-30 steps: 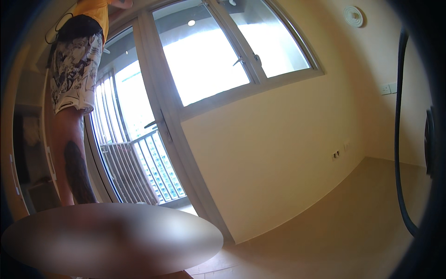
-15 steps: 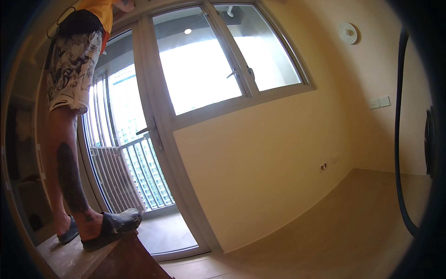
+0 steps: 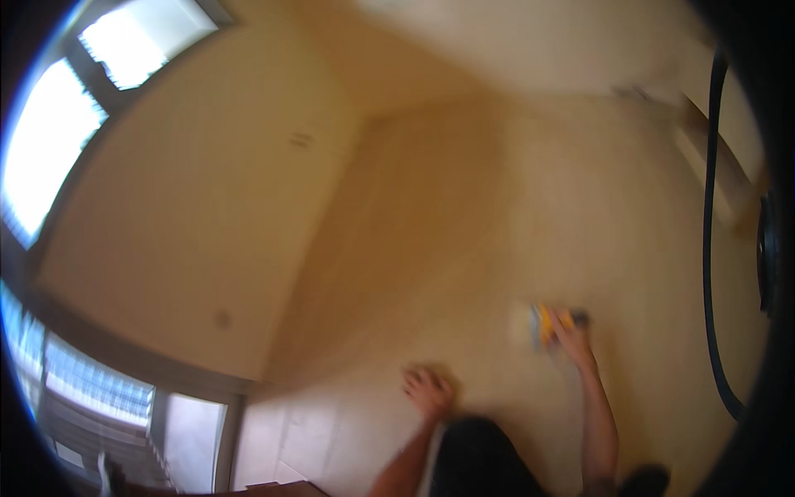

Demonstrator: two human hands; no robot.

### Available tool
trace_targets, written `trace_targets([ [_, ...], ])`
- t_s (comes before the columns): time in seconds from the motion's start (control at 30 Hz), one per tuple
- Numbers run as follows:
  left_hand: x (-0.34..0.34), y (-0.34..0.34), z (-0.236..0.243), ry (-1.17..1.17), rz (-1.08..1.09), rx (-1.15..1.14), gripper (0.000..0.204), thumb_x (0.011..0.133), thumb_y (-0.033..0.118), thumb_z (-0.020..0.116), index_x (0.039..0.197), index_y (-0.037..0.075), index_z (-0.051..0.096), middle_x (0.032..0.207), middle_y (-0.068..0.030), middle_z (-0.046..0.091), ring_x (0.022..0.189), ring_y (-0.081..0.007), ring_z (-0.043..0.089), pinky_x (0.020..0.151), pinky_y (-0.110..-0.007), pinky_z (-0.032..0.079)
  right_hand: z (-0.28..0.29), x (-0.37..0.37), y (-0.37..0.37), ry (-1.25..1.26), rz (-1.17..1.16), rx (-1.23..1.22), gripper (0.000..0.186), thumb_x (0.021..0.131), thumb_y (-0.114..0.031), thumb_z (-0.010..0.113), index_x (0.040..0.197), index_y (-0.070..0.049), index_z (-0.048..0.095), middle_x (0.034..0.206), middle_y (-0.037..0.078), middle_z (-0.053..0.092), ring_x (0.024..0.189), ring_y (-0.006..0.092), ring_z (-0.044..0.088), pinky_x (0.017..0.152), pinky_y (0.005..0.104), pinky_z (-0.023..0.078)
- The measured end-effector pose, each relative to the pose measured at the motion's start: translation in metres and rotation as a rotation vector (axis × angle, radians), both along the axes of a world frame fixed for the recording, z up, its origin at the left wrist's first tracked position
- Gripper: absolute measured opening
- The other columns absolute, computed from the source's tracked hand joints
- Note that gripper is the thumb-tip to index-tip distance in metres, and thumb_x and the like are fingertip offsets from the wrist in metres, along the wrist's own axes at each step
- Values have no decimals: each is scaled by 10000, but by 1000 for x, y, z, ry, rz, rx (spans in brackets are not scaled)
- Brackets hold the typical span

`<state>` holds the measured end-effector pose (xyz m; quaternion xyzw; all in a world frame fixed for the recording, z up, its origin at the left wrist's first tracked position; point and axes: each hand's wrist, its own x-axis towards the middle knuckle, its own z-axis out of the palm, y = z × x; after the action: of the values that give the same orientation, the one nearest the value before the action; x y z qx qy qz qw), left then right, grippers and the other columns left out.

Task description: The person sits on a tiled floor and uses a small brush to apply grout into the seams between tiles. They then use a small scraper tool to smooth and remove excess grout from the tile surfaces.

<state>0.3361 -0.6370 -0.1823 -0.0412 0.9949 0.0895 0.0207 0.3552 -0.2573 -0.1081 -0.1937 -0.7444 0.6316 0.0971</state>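
Observation:
My left hand [image 3: 426, 389] rests on the pale beige floor [image 3: 447, 248] at lower middle, its fingers apart and holding nothing. To its right, my right hand [image 3: 571, 340] grips a small yellow tool [image 3: 546, 319] with a dark end and a paler, greyish part at the left, down at floor level; motion blur hides what kind of tool it is. My dark-clothed knee [image 3: 472, 451] is between my forearms at the bottom edge.
A cream wall [image 3: 190, 190] runs up the left below windows [image 3: 45, 141]; a glass door [image 3: 190, 439] is at lower left, a brown wooden edge [image 3: 273, 489] beside it. Another wall [image 3: 497, 41] crosses the top. A black strap [image 3: 710, 232] hangs at right.
The view has swung down and right from the windows to the floor. Both my hands have come into view, the right holding the yellow tool. The standing person has left the view.

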Motion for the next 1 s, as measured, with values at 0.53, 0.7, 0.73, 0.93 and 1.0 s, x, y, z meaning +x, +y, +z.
trace_targets([
  [0.53,-1,0,36,236,-26,5,517,911,243,621,1419,153,578,1578,-174,421,1517,-384,313,1122,-590,328,44,51,5,134,-301,-268,214,1030,-198,710,1088,2,758,851,62,739,680,108,690,602,286,578],
  [0.7,0,0,37,251,-32,5,529,918,237,625,1437,159,565,1569,-162,424,1505,-366,331,1111,-580,341,21,91,1,-87,-123,-139,247,1020,-215,729,1133,4,744,838,52,734,677,106,691,620,279,586],
  [0.73,0,0,36,237,-26,-12,531,919,237,626,1440,159,562,1565,-163,427,1503,-366,333,1109,-580,343,23,105,21,-94,-158,-40,254,1022,-216,725,1138,9,744,836,53,737,679,106,692,619,276,585],
  [0.93,0,-2,29,288,-43,-4,523,915,241,636,1428,158,578,1560,-169,434,1499,-381,339,1095,-591,356,61,151,126,-147,-376,329,221,1017,-168,713,1120,25,739,849,63,742,693,109,693,630,278,594],
  [1.0,0,-2,29,290,-38,-30,515,911,244,640,1417,165,588,1554,-163,441,1496,-369,351,1089,-585,365,69,145,115,-64,-389,356,191,1004,-132,715,1117,20,736,874,53,744,730,105,696,645,282,598],
])
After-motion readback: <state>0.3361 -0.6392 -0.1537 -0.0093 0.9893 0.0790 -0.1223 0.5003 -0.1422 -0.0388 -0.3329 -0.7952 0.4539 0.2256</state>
